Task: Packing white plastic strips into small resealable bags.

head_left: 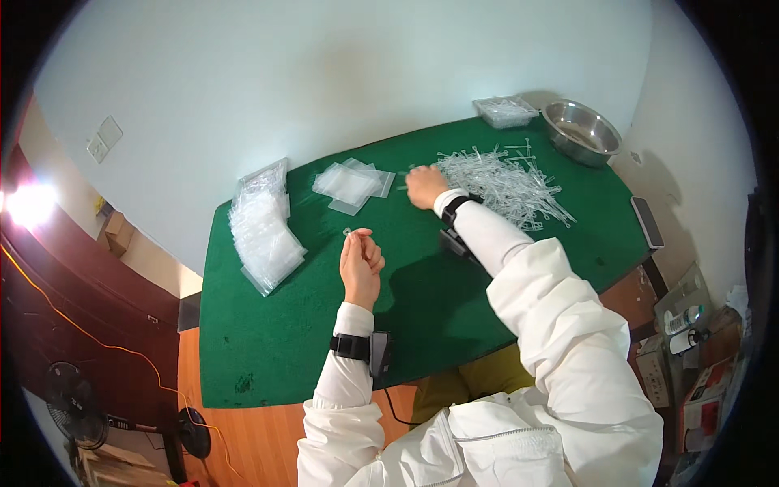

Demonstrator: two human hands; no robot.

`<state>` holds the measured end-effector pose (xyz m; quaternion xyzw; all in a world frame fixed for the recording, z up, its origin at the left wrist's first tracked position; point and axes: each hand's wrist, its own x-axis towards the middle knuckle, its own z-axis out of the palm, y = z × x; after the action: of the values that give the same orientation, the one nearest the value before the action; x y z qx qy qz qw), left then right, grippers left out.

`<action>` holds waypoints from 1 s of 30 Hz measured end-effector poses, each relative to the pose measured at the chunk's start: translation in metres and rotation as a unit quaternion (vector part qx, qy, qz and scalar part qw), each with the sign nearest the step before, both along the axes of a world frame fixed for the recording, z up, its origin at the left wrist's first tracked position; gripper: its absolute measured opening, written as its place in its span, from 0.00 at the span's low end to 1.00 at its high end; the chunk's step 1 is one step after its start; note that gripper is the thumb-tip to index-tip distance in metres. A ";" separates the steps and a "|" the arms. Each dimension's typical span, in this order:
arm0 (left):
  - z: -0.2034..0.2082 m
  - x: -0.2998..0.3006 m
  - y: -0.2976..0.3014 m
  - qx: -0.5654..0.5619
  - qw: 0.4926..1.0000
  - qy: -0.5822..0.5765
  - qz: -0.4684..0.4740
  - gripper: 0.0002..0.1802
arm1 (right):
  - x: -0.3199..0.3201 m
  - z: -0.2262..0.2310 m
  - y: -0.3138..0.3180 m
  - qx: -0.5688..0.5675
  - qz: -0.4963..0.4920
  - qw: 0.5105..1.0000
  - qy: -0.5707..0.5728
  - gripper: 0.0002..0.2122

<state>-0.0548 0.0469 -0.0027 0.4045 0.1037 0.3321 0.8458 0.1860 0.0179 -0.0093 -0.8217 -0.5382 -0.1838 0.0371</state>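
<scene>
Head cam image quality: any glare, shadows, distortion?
Head view: blown-out glare around the bright light at far left; head view: dark shadow on the green table, right of the left hand; head view: table edges bow and corners go black; head view: bags at left look washed pale.

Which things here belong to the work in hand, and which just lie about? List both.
Likely in the work: clear plastic pieces, heaped beside the right hand; clear bags, piled beyond the left hand.

Likely just lying about: fan, cardboard box, bottles.
</scene>
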 end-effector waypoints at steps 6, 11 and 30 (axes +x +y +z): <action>-0.001 0.001 -0.002 -0.009 1.000 0.012 -0.006 0.15 | 0.031 0.019 -0.033 -0.032 -0.051 0.996 0.063 0.11; -0.004 0.000 0.000 -0.011 1.000 0.009 -0.006 0.15 | 0.068 0.042 -0.053 0.213 -0.141 0.955 0.153 0.15; -0.005 0.002 0.000 -0.120 0.992 -0.036 -0.018 0.16 | 0.118 0.032 -0.086 0.322 -0.223 0.867 0.307 0.09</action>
<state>-0.0529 0.0471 -0.0073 0.2900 0.1049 0.3163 0.8972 0.3041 -0.0683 0.0225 -0.8770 -0.2128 -0.0888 0.4215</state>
